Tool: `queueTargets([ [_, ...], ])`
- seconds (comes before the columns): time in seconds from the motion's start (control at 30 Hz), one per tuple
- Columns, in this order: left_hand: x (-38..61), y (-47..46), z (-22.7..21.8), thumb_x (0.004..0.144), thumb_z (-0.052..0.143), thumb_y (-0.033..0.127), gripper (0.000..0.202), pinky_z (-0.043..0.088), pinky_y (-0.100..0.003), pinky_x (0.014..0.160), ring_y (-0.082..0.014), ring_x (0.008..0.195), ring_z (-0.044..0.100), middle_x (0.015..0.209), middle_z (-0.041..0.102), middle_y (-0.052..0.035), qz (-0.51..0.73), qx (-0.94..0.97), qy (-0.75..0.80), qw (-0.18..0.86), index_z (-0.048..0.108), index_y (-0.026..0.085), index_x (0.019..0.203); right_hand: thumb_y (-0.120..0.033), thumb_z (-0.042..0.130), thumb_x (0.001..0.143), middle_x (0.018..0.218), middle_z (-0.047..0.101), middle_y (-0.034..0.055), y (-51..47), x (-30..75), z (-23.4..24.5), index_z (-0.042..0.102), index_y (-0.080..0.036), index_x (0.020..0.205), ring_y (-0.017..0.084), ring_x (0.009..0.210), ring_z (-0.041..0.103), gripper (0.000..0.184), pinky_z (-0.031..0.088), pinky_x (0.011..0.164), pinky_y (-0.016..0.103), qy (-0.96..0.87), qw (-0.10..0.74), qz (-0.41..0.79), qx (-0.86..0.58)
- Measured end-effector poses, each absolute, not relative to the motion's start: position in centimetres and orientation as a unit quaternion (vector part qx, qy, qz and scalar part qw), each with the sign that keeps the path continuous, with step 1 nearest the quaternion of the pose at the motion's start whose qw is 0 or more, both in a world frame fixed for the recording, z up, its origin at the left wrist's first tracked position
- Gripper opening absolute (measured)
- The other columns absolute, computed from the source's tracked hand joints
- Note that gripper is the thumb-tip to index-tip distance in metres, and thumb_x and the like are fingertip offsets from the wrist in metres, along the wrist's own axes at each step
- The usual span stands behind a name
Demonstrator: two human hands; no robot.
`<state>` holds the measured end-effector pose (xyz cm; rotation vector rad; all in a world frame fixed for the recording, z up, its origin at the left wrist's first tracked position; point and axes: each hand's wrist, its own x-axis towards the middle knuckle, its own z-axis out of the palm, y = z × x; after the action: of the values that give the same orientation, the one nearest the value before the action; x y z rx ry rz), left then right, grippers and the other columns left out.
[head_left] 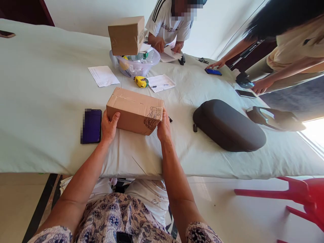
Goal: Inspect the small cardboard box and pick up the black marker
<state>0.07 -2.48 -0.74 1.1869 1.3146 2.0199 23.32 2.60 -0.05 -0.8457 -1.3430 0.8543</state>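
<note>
A closed brown cardboard box [129, 116] with dark scribbles at its right end is between my two hands. My left hand [109, 126] grips its left end, thumb on the near side. At the opposite end, my right hand [164, 126] holds the right edge; most of its fingers are hidden behind the box. The box is slightly tilted above the cloth-covered table [50, 128]. A dark blue phone or case [91, 126] lies just left of my left hand. Part of a small black item [170, 119] shows beside my right hand.
Behind the box are a yellow tape measure [141, 81], a paper with a pen [162, 83] and another sheet [103, 76]. A second carton [124, 36] rests on a filled plastic basin [136, 69]. A dark case [227, 125] lies right. Two people [168, 27] handle things across the table.
</note>
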Motion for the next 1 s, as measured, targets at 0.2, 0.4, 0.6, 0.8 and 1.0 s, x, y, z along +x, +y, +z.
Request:
queueTargets([
  [0.2, -0.4, -2.0, -0.9, 0.071, 0.069, 0.081, 0.077, 0.051, -0.045, 0.107, -0.0279, 0.115, 0.067, 0.119, 0.072, -0.0116, 0.747, 0.417, 0.472, 0.214, 0.065, 0.020, 0.119, -0.074, 0.070, 0.078, 0.140, 0.060, 0.0045, 3.0, 24.8, -1.9, 0.052, -0.037, 0.145, 0.026, 0.123, 0.063, 0.079, 0.053, 0.108, 0.046, -0.657, 0.532, 0.435, -0.311],
  [0.4, -0.2, -2.1, -0.6, 0.066, 0.071, 0.084, 0.084, 0.053, -0.046, 0.108, -0.0295, 0.120, 0.066, 0.123, 0.071, -0.0133, 0.747, 0.419, 0.462, 0.229, 0.062, 0.020, 0.120, -0.049, 0.089, 0.066, 0.123, 0.065, 0.0031, 3.2, 25.6, -1.7, 0.057, -0.035, 0.136, 0.017, 0.084, 0.067, 0.079, 0.064, 0.078, 0.036, -0.694, 0.447, 0.450, -0.341],
  [0.6, 0.1, -2.3, -0.6, 0.063, 0.070, 0.088, 0.088, 0.056, -0.045, 0.099, -0.0295, 0.112, 0.068, 0.117, 0.070, -0.0145, 0.745, 0.413, 0.472, 0.229, 0.059, 0.018, 0.114, -0.051, 0.081, 0.072, 0.128, 0.063, 0.0081, 2.7, 25.3, -1.6, 0.060, -0.028, 0.130, 0.022, 0.095, 0.065, 0.066, 0.061, 0.079, 0.039, -0.717, 0.434, 0.362, -0.407],
  [0.8, 0.0, -2.2, -0.5, 0.069, 0.071, 0.081, 0.079, 0.051, -0.046, 0.110, -0.0288, 0.122, 0.064, 0.123, 0.068, -0.0132, 0.744, 0.428, 0.459, 0.232, 0.058, 0.020, 0.117, -0.078, 0.068, 0.075, 0.137, 0.064, 0.0093, 1.3, 25.4, 0.9, 0.058, -0.029, 0.135, 0.026, 0.106, 0.067, 0.077, 0.060, 0.082, 0.041, -0.696, 0.409, 0.404, -0.430],
  [1.0, 0.1, -2.0, -0.4, 0.067, 0.071, 0.083, 0.083, 0.051, -0.047, 0.110, -0.0298, 0.124, 0.063, 0.125, 0.067, -0.0146, 0.743, 0.427, 0.457, 0.240, 0.057, 0.020, 0.117, -0.101, 0.039, 0.069, 0.147, 0.060, 0.0070, 1.8, 25.3, 4.3, 0.063, -0.033, 0.132, 0.034, 0.122, 0.063, 0.095, 0.056, 0.095, 0.051, -0.619, 0.411, 0.472, -0.475],
])
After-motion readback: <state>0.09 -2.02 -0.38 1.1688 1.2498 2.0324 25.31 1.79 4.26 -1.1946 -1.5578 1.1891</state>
